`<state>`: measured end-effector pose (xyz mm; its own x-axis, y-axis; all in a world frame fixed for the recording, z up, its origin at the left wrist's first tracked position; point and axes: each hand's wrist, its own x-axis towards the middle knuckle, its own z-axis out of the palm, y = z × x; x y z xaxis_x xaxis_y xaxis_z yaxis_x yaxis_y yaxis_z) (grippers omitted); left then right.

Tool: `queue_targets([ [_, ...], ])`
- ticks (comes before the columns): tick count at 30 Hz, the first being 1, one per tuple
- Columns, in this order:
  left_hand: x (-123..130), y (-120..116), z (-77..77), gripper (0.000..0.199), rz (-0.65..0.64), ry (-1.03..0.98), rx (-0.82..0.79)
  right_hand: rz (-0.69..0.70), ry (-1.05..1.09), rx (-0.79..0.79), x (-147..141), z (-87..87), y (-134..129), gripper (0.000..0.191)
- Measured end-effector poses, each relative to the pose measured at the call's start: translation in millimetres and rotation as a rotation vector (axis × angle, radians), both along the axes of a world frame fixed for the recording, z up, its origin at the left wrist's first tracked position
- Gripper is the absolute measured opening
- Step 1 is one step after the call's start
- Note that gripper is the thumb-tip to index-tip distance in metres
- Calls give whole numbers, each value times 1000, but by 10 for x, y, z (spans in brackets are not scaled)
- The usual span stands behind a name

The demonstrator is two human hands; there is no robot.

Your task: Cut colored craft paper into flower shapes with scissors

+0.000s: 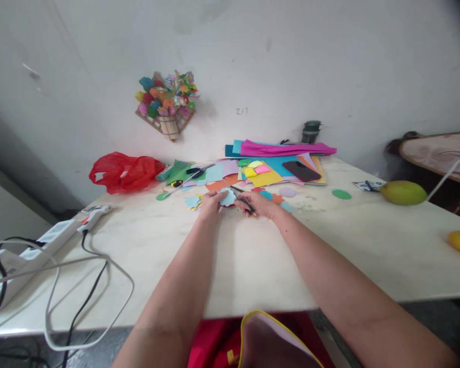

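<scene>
My left hand [212, 202] pinches a light blue paper flower [227, 198] with a scalloped edge, just above the table. Closed around the handles of dark scissors [247, 205] is my right hand [258, 203]. The scissor blades point left and lie at the flower's upper right edge; whether they touch the paper I cannot tell. Left of my left hand lie light blue and yellow paper flowers [192, 202]. Beyond my right hand are an orange paper flower [277, 199], a blue paper flower [266, 195] and a lilac paper oval [287, 192].
Coloured paper sheets [270, 179], a phone [301, 171] and a second pair of scissors [195, 172] lie farther back. A red plastic bag [124, 173] sits back left. Power strips [53, 240] and looping cables occupy the left side. A mango [403, 192] lies at right.
</scene>
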<state>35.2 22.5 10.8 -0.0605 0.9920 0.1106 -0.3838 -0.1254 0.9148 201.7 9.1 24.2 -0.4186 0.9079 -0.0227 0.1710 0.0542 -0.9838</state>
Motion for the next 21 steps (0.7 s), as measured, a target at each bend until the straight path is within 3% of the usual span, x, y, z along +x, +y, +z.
queue_targets([
  [11,-10,29,-22,33,15,-12,1,-7,49,-38,-7,-55,66,19],
  [21,-10,1,-4,32,14,-4,12,11,-11,30,12,-22,21,23],
])
